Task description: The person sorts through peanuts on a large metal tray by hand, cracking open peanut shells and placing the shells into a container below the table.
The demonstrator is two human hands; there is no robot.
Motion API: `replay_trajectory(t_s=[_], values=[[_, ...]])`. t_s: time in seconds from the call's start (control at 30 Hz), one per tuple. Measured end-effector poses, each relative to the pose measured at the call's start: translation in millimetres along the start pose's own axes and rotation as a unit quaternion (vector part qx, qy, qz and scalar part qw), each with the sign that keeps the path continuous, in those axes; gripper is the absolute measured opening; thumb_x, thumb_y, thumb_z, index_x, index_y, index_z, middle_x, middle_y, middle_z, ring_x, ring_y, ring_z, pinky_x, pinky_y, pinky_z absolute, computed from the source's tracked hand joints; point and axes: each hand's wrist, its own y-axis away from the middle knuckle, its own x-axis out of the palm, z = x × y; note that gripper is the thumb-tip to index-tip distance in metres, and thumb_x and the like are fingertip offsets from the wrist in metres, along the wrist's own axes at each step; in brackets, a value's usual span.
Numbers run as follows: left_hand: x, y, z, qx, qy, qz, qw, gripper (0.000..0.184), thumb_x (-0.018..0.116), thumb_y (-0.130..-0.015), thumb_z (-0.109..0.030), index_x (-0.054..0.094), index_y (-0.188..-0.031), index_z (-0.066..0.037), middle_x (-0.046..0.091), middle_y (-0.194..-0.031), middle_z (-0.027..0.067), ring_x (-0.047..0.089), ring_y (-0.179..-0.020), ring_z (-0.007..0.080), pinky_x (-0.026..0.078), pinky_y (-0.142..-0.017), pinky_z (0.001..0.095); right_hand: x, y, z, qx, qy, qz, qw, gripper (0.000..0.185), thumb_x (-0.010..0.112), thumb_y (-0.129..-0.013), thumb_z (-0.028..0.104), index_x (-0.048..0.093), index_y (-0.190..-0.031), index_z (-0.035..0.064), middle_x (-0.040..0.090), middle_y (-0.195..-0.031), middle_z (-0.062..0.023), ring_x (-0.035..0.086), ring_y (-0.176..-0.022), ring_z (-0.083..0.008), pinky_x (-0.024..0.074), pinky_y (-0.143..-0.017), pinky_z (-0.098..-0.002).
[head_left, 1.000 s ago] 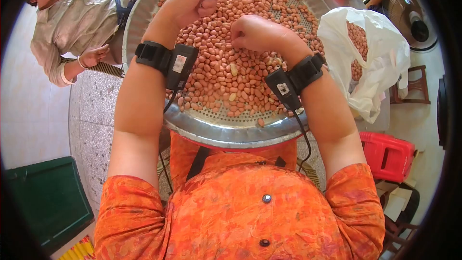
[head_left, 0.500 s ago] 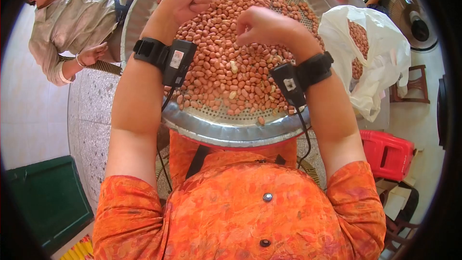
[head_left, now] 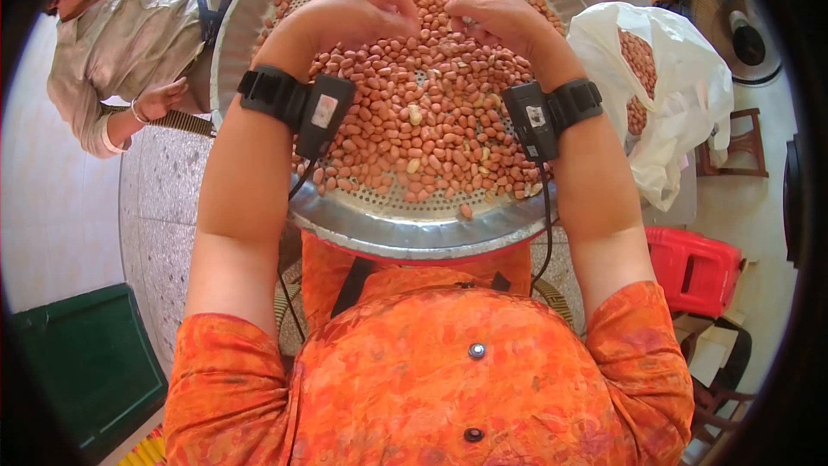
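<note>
A wide round metal tray (head_left: 414, 237) with a perforated bottom holds many shelled reddish peanuts (head_left: 440, 125), spread over its middle. Over the upper left of the heap is my left hand (head_left: 366, 13), its fingers bent down and partly blurred; what they hold, if anything, cannot be made out. Just right of it, my right hand (head_left: 496, 13) is closed, thumb and fingers pinched together above the nuts, with the contents hidden. A small gap separates the two hands. Black straps with small boxes and cables are on both wrists.
A white plastic bag (head_left: 681, 78) with more peanuts stands right of the tray. Beyond it are a fan (head_left: 742, 30), a red plastic stool (head_left: 694, 272) and a small wooden chair (head_left: 733, 142). Another person (head_left: 129, 34) sits at the upper left. A green board (head_left: 90, 367) lies lower left.
My left hand has come down and right from the tray's upper left edge, over the peanuts. My right hand has shifted slightly up and right. Some peanuts in the middle have been moved.
</note>
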Motion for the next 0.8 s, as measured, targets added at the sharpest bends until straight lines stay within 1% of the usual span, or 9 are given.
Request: replay_trajectory(t_s=[0.07,0.1,0.17,0.2,0.27,0.47,0.6,0.67,0.8], values=[[17.5,0.8,-6.0,0.105,-0.292,0.157,0.938,0.016,0.062,-0.070,-0.017,0.059,-0.082,-0.006,0.052,-0.064,-0.0006,0.047,-0.052,0.0095,0.038,-0.045,0.0236,-6.2,-2.5,-2.7,-0.002,-0.004,-0.001,1.000,0.011,0.053,-0.078,0.015,0.055,-0.074,0.0049,0.052,-0.059,0.0001,0.041,-0.043,-0.0031,0.0310,-0.036,-0.0161],[30.5,4.2,-9.6,0.106,-0.292,0.159,0.937,0.016,0.062,-0.070,-0.017,0.059,-0.082,-0.006,0.052,-0.064,-0.0006,0.047,-0.052,0.0095,0.038,-0.045,0.0236,-9.1,-3.1,-4.2,-0.007,-0.042,-0.022,0.999,0.010,0.051,-0.079,0.014,0.055,-0.078,0.0045,0.052,-0.060,0.0000,0.042,-0.044,-0.0031,0.0312,-0.036,-0.0157],[53.9,13.0,-16.6,0.125,-0.415,0.212,0.876,0.026,0.066,-0.062,-0.018,0.061,-0.084,-0.006,0.057,-0.069,0.0043,0.054,-0.063,0.0177,0.043,-0.057,0.0286,-14.4,-0.6,-3.4,-0.013,-0.080,-0.045,0.996,0.010,0.050,-0.080,0.012,0.056,-0.082,0.0042,0.052,-0.062,0.0000,0.042,-0.045,-0.0030,0.0314,-0.037,-0.0153],[56.5,16.4,-21.6,0.126,-0.415,0.213,0.875,0.026,0.066,-0.062,-0.018,0.061,-0.084,-0.006,0.057,-0.069,0.0043,0.054,-0.063,0.0177,0.043,-0.057,0.0286,-17.3,1.1,0.5,-0.014,-0.115,-0.063,0.991,0.011,0.049,-0.080,0.012,0.056,-0.083,0.0036,0.052,-0.064,-0.0003,0.043,-0.047,-0.0031,0.0322,-0.038,-0.0154],[57.9,21.4,-31.5,0.034,-0.449,0.209,0.868,0.030,0.068,-0.059,-0.020,0.060,-0.082,-0.004,0.057,-0.068,0.0081,0.055,-0.066,0.0216,0.043,-0.058,0.0306,-23.5,2.4,1.4,-0.033,-0.157,-0.090,0.983,0.009,0.052,-0.078,0.011,0.056,-0.079,0.0033,0.053,-0.065,-0.0013,0.046,-0.050,-0.0067,0.0363,-0.040,-0.0183],[58.3,14.9,-21.2,-0.013,-0.464,0.192,0.865,0.027,0.067,-0.059,-0.022,0.056,-0.075,-0.004,0.056,-0.067,0.0082,0.055,-0.064,0.0231,0.043,-0.058,0.0333,-28.6,-12.7,-11.0,-0.020,-0.156,-0.079,0.984,0.007,0.054,-0.078,0.012,0.055,-0.077,0.0049,0.052,-0.064,-0.0006,0.046,-0.051,-0.0068,0.0374,-0.042,-0.0190],[60.2,9.5,-5.3,0.013,-0.467,0.182,0.865,0.023,0.064,-0.060,-0.019,0.054,-0.074,-0.004,0.057,-0.068,0.0092,0.056,-0.065,0.0248,0.043,-0.058,0.0341,-25.4,-10.6,-9.3,-0.017,-0.200,-0.073,0.977,0.008,0.052,-0.079,0.012,0.055,-0.079,0.0043,0.053,-0.066,-0.0014,0.046,-0.051,-0.0072,0.0375,-0.042,-0.0192],[66.9,15.8,-8.7,0.025,-0.538,0.119,0.834,0.018,0.061,-0.061,-0.015,0.054,-0.072,-0.003,0.057,-0.068,0.0103,0.056,-0.067,0.0267,0.043,-0.058,0.0348,-22.1,-4.9,-4.4,-0.028,-0.191,-0.087,0.977,0.010,0.049,-0.079,0.011,0.055,-0.081,0.0031,0.054,-0.069,-0.0026,0.046,-0.051,-0.0076,0.0377,-0.042,-0.0195],[70.7,17.4,-12.3,0.032,-0.563,0.103,0.819,0.015,0.059,-0.061,-0.012,0.054,-0.070,-0.002,0.058,-0.069,0.0120,0.057,-0.069,0.0286,0.044,-0.059,0.0355,-22.4,-11.3,-9.4,-0.039,-0.217,-0.060,0.974,0.013,0.047,-0.078,0.010,0.055,-0.085,0.0012,0.054,-0.071,-0.0036,0.046,-0.051,-0.0083,0.0370,-0.040,-0.0197]])
